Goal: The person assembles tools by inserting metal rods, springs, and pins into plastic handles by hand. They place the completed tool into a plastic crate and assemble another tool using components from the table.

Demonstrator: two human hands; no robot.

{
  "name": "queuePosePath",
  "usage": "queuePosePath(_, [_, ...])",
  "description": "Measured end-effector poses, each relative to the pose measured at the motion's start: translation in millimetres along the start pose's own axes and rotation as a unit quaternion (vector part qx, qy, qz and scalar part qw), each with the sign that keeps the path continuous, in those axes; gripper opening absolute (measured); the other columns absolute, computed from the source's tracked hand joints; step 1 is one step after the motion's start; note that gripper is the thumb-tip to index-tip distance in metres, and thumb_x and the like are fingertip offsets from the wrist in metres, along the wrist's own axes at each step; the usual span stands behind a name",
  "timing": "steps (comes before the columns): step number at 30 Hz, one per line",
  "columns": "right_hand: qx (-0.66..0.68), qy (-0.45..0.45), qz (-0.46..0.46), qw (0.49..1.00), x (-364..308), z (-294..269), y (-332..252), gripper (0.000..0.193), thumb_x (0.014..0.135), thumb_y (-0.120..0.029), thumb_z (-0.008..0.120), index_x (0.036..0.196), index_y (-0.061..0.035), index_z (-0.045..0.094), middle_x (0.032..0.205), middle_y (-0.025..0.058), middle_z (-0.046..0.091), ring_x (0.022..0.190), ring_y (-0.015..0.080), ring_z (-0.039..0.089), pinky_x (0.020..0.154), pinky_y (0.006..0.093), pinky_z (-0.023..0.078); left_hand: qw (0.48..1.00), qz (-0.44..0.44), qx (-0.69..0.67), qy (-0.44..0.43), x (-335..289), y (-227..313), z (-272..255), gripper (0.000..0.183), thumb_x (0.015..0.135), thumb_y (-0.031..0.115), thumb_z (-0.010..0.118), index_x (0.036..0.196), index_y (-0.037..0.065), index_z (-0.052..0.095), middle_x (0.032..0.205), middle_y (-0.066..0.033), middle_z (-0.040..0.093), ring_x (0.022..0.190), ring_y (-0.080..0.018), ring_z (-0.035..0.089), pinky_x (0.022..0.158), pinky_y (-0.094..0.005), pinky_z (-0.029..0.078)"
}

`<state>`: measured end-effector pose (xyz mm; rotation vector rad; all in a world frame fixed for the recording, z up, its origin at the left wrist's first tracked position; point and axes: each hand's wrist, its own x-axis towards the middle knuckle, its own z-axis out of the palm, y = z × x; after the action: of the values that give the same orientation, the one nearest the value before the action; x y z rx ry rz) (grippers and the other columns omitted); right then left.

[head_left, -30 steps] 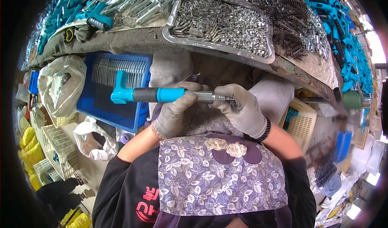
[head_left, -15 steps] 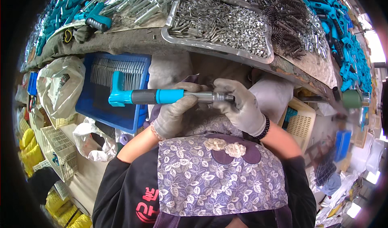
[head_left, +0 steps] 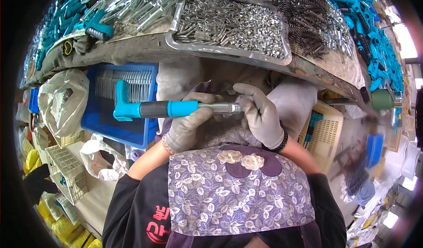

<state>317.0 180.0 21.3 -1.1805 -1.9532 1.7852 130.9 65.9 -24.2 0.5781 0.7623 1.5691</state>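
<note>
My gloved left hand [head_left: 190, 127] is wrapped round a teal tool [head_left: 183, 108], held level before my apron. A bent, hooked teal head forms its left end, with a black grip sleeve [head_left: 153, 109] beside it. From the right end sticks out a bare metal tube [head_left: 225, 108], narrower at its tip. At that tip is my gloved right hand [head_left: 264, 118], index finger raised, the thumb and other fingers curled together. Whatever those fingers pinch is too small or hidden to name.
On the bench ahead, a clear tray [head_left: 176, 41] holds small metal parts, with dark coil springs [head_left: 304, 19] to its right. A blue bin [head_left: 147, 131] with metal rods stands at left below the bench edge. A cream crate [head_left: 332, 133] sits at right.
My right hand has shifted a little right, off the tube's end. The dark piece that stuck out past the tip no longer shows. The tool has moved slightly left.
</note>
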Motion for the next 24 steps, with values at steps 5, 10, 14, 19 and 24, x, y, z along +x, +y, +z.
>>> queuePosePath(5, [-0.068, 0.037, -0.268, 0.960, 2, 10, 14, 0.045, 0.091, -0.002, 0.063, 0.134, -0.0015, 0.051, 0.100, 0.0113, 0.063, 0.092, 0.0224, 0.063, 0.085, 0.0349, 0.050, 0.999, -0.005, -0.047, -0.005, 0, -6, -4, 0.029, 0.098, 0.015, 0.063, 0.124, 0.006, 0.052, 0.127, -0.0123, 0.062, 0.107, -0.0187, 0.062, 0.093, -0.0362, 0.051])
queuePosePath(10, [-0.101, 0.053, -0.290, 0.950, 6, 5, 12, 0.054, 0.085, 0.001, 0.070, 0.135, -0.0033, 0.050, 0.113, 0.0138, 0.063, 0.095, 0.0262, 0.064, 0.087, 0.0374, 0.051, 0.996, -0.020, -0.081, 0.013, 0, -3, 5, 0.030, 0.097, 0.015, 0.064, 0.124, 0.006, 0.052, 0.128, -0.0124, 0.061, 0.109, -0.0198, 0.062, 0.095, -0.0376, 0.051])
queuePosePath(14, [-0.009, 0.029, -0.179, 0.983, 0, 8, 17, 0.053, 0.087, -0.002, 0.071, 0.136, -0.0031, 0.051, 0.122, 0.0163, 0.062, 0.098, 0.0245, 0.064, 0.089, 0.0355, 0.051, 0.994, -0.022, -0.110, 0.008, 1, -2, 8, 0.030, 0.097, 0.014, 0.064, 0.123, 0.006, 0.052, 0.128, -0.0132, 0.061, 0.108, -0.0197, 0.062, 0.095, -0.0373, 0.051])
queuePosePath(19, [-0.127, -0.044, -0.242, 0.961, 10, -14, 25, 0.049, 0.089, -0.015, 0.074, 0.131, -0.0035, 0.052, 0.119, 0.0154, 0.064, 0.094, 0.0280, 0.065, 0.082, 0.0356, 0.052, 1.000, -0.021, -0.016, 0.012, 0, -3, -3, 0.031, 0.092, 0.018, 0.069, 0.119, 0.009, 0.057, 0.125, -0.0134, 0.062, 0.117, -0.0257, 0.060, 0.102, -0.0434, 0.046])
queuePosePath(24, [-0.160, 0.166, -0.404, 0.885, 25, 6, 17, 0.026, 0.093, -0.029, 0.066, 0.093, -0.0036, 0.064, 0.080, 0.0136, 0.064, 0.085, 0.0343, 0.064, 0.078, 0.0429, 0.049, 0.999, 0.012, 0.038, 0.015, 4, -2, 1, 0.029, 0.092, 0.016, 0.070, 0.115, 0.003, 0.059, 0.122, -0.0159, 0.063, 0.113, -0.0250, 0.061, 0.101, -0.0431, 0.048])
